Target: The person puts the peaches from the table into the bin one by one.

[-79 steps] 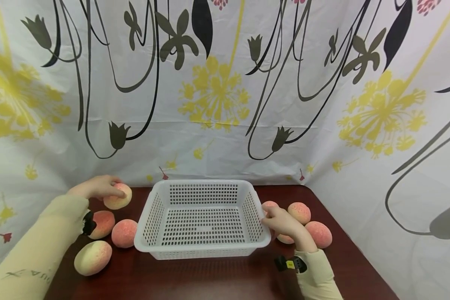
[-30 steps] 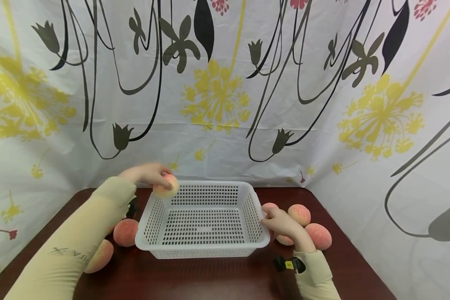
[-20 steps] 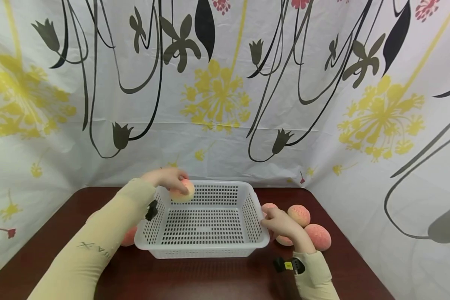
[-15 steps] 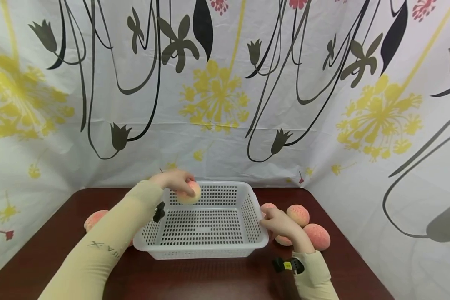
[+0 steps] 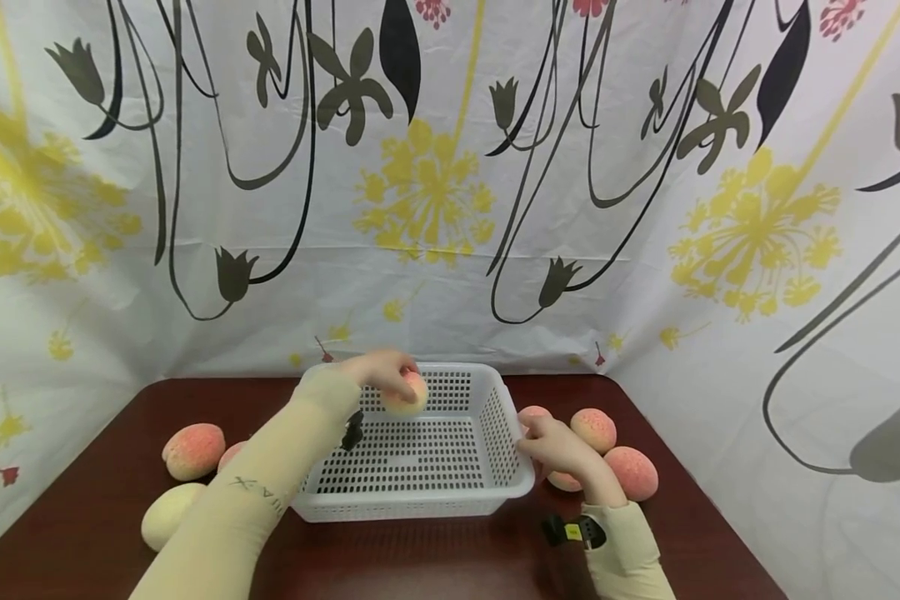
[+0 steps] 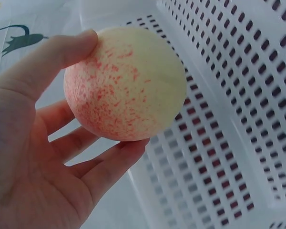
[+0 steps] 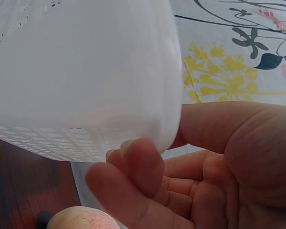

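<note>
A pale yellow and pink peach is held between the thumb and fingers of my left hand. It is over the back left part of a white plastic basket with slotted walls. In the left wrist view the thumb lies on one side of the peach and the fingertips on the other, with the slotted basket wall behind. On the basket's right side, my right hand grips the rim. The right wrist view shows the fingers of this hand curled at the basket's edge.
Several peaches lie right of the basket, among them a speckled one and a pinker one. At the left are a pink peach and a yellowish peach, partly behind my sleeve. A patterned curtain surrounds the dark table.
My left hand has carried the peach from the table's left side rightward over the basket. The right hand has kept its hold on the rim.
</note>
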Available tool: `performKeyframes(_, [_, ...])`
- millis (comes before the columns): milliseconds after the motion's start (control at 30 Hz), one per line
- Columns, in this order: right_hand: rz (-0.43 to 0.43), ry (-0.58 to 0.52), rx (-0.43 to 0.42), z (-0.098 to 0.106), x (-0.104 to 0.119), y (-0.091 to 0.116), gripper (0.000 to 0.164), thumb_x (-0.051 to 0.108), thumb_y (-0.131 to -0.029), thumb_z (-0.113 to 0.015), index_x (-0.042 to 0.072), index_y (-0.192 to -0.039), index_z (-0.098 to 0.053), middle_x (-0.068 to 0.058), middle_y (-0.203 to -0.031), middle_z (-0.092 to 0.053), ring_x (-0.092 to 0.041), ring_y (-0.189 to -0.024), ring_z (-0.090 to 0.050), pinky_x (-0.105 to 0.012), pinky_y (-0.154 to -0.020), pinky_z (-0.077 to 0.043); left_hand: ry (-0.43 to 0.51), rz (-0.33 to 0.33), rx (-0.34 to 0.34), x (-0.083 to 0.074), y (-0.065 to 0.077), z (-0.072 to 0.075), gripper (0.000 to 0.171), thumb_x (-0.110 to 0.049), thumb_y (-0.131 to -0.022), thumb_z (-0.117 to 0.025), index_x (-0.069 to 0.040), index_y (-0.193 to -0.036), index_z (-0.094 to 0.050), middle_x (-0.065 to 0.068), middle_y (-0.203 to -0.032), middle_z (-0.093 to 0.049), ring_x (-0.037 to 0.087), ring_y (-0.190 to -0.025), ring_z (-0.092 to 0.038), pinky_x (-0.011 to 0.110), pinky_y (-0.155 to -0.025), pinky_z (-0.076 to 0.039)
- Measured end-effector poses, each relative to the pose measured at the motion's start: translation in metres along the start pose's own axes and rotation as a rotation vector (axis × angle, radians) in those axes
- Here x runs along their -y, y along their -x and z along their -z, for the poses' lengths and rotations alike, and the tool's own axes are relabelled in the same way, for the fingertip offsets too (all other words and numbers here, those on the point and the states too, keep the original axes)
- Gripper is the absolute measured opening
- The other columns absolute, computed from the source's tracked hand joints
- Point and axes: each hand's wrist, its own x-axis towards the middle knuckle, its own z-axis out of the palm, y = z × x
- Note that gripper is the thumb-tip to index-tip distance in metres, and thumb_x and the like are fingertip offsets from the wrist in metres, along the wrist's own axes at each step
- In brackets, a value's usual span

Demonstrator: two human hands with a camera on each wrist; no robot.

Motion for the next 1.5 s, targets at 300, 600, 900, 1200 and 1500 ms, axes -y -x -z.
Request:
performKeyframes(300, [-0.001, -0.016, -0.020, 0.001, -0.003, 0.004, 0.040, 0.004, -0.086, -0.061, -0.010, -0.123, -0.055, -0.011, -0.082, -0.065, -0.020, -0.062, -0.063, -0.042, -0.049, -0.052, -0.052, -0.053, -0.043, -0.027, -0.022, -0.022, 0.050, -0.020, -0.078, -0.077, -0.005, -0.124, -0.064, 0.005, -0.107, -0.062, 0.017, -0.089, -0.057, 0.031, -0.074, -0.049])
performKeyframes(600, [0.000, -0.020, -0.005, -0.003, -0.001, 0.001, 0.028, 0.005, -0.087, -0.059, -0.006, -0.112, -0.057, -0.011, -0.081, -0.063, -0.020, -0.058, -0.062, -0.044, -0.050, -0.053, -0.101, -0.109, -0.025, -0.044, -0.036, -0.039, 0.040, -0.015, -0.076, -0.076, -0.008, -0.114, -0.068, 0.000, -0.097, -0.061, 0.015, -0.084, -0.054, 0.031, -0.073, -0.046])
performKeyframes(900, [-0.019, 0.008, -0.027, -0.002, -0.001, 0.003, 0.023, 0.005, -0.085, -0.060, -0.005, -0.106, -0.059, -0.009, -0.080, -0.062, -0.019, -0.058, -0.061, -0.038, -0.048, -0.052, -0.097, -0.092, -0.018, -0.057, -0.042, -0.049, 0.057, -0.014, -0.075, -0.077, -0.006, -0.130, -0.062, 0.006, -0.120, -0.059, 0.017, -0.100, -0.055, 0.032, -0.084, -0.047])
performKeyframes(1200, [-0.026, -0.012, -0.018, -0.004, -0.002, 0.002, 0.034, 0.004, -0.084, -0.060, -0.006, -0.117, -0.056, -0.011, -0.084, -0.061, -0.021, -0.063, -0.062, -0.035, -0.049, -0.052, -0.112, -0.123, -0.006, -0.056, -0.054, -0.062, 0.046, -0.011, -0.072, -0.077, -0.010, -0.117, -0.069, 0.002, -0.104, -0.060, 0.015, -0.090, -0.054, 0.032, -0.081, -0.046])
performKeyframes(1500, [-0.006, 0.000, -0.012, -0.002, -0.003, 0.001, 0.028, 0.005, -0.085, -0.061, -0.004, -0.112, -0.058, -0.010, -0.083, -0.063, -0.020, -0.062, -0.062, -0.036, -0.049, -0.052, -0.159, -0.128, -0.023, -0.058, -0.064, -0.069, 0.045, -0.014, -0.070, -0.079, -0.012, -0.114, -0.071, 0.000, -0.099, -0.057, 0.015, -0.088, -0.053, 0.031, -0.082, -0.046])
